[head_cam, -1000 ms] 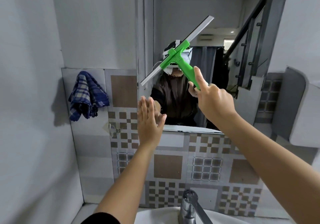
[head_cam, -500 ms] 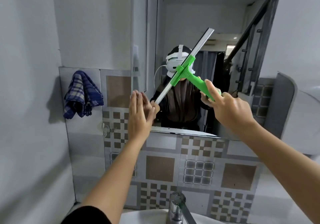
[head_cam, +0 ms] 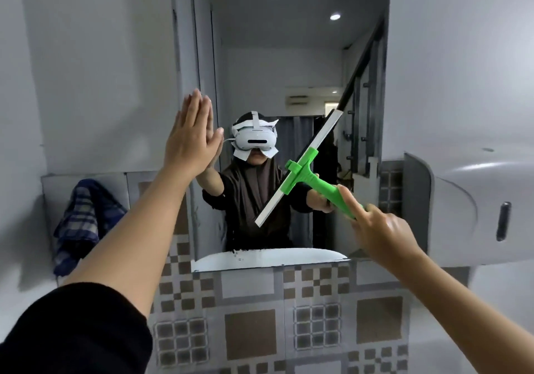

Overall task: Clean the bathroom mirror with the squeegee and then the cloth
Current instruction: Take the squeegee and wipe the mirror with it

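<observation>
While I face the glass: both of my arms reach up and forward toward the mirror (head_cam: 260, 55) above the tiled wall (head_cam: 289, 316).
Right hand: my right hand (head_cam: 378, 229) is wrapped round the green handle of the squeegee (head_cam: 303, 171), fingers closed on it, with the index finger laid straight along the top of the handle.
Squeegee: green handle and head, with a long white blade that runs on a slant from lower left to upper right; it sits in front of the right half of the mirror, about mid-height. Whether the blade edge actually touches the glass I cannot tell.
Left hand: my left hand (head_cam: 190, 136) is flat, fingers straight and pressed side by side, holding nothing; it is raised at the mirror's left edge, and its reflection meets it palm to palm, so it looks to be resting on the glass.
Left sleeve: dark sleeve (head_cam: 75, 330) pushed up the forearm, at the lower left corner of the view.
Cloth: blue and white checked cloth (head_cam: 83, 220) hangs bunched on the wall to the left of the mirror, well apart from both hands, partly behind my left forearm.
Mirror: upright rectangle; it reflects a person in a dark top wearing a white headset, and a stair railing behind.
Right of mirror: a white wall-mounted unit (head_cam: 476, 206) with a dark slot juts out beside the mirror's right edge.
</observation>
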Motion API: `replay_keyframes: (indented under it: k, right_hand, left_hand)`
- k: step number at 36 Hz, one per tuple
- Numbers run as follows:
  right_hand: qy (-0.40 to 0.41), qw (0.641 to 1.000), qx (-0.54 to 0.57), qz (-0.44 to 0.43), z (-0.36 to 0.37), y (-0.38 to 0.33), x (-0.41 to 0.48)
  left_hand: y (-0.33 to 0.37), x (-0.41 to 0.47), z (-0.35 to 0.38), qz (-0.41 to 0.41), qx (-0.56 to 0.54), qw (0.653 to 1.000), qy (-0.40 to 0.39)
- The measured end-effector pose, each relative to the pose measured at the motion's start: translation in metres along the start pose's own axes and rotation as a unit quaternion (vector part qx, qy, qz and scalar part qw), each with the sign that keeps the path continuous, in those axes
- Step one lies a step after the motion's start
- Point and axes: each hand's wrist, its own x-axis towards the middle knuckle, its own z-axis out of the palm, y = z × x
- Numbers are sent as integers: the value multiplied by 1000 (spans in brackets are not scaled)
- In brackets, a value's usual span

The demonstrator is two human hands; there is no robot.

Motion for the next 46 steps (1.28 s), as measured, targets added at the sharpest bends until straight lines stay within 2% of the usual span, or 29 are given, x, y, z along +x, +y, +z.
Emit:
replay_keyframes:
  k: [10, 18, 32, 41, 46]
  right_hand:
    - [-65, 989, 28, 126, 3, -26, -42]
    - [-55, 970, 100, 215, 5, -65, -51]
    - [-44, 900, 233, 366, 28, -115, -62]
    - [11, 824, 366, 433, 38, -156, -59]
    - [13, 825, 377, 422, 50, -197, -67]
  left_hand:
    - [-10, -3, 5, 19, -46, 999, 13]
    - [-14, -3, 0, 38, -62, 997, -5]
    - [-17, -26, 1, 66, -107, 991, -44]
    - [-13, -37, 7, 58, -121, 990, -46]
    - [-16, -43, 8, 61, -122, 989, -55]
